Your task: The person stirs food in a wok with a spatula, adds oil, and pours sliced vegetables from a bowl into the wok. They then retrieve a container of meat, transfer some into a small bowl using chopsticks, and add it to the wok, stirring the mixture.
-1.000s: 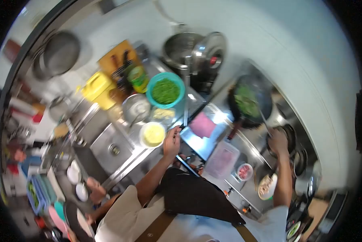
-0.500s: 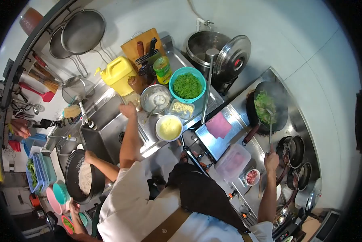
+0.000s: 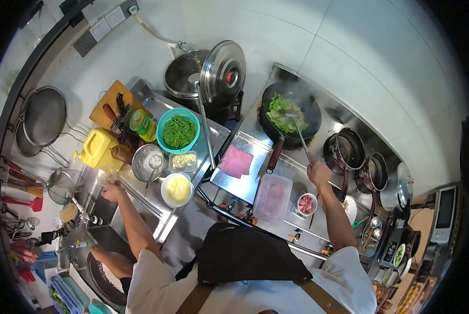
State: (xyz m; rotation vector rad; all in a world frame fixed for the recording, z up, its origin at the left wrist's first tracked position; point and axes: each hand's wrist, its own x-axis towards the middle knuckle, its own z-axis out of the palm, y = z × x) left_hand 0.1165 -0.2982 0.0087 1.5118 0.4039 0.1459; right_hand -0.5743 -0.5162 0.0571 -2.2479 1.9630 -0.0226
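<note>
My right hand (image 3: 318, 171) is wrapped round the handle of a long metal spatula (image 3: 300, 133). The spatula's head lies among sliced green vegetables (image 3: 283, 112) in a steaming black wok (image 3: 314, 116) on the stove. My left hand (image 3: 112, 191) has its fingers curled at a small clear jar (image 3: 108, 177) by the sink's back edge; the grip is partly hidden. Close by are a yellow jug (image 3: 97, 148), a steel bowl (image 3: 140, 163) with white powder and a spoon, and a white bowl (image 3: 176, 190) of yellow contents.
A teal bowl (image 3: 178, 131) of chopped greens and a large pot (image 3: 185, 73) with a tilted lid stand behind. Two dark saucepans (image 3: 349, 148) sit right. A plastic box (image 3: 272, 198) and a bowl of meat (image 3: 307, 204) lie in front. Another person's hand (image 3: 103, 254) reaches left.
The view has swung right, so things appear further left. My right hand still works the spatula in the wok. My left hand stays by the small jar, slightly farther from the brown bottle.
</note>
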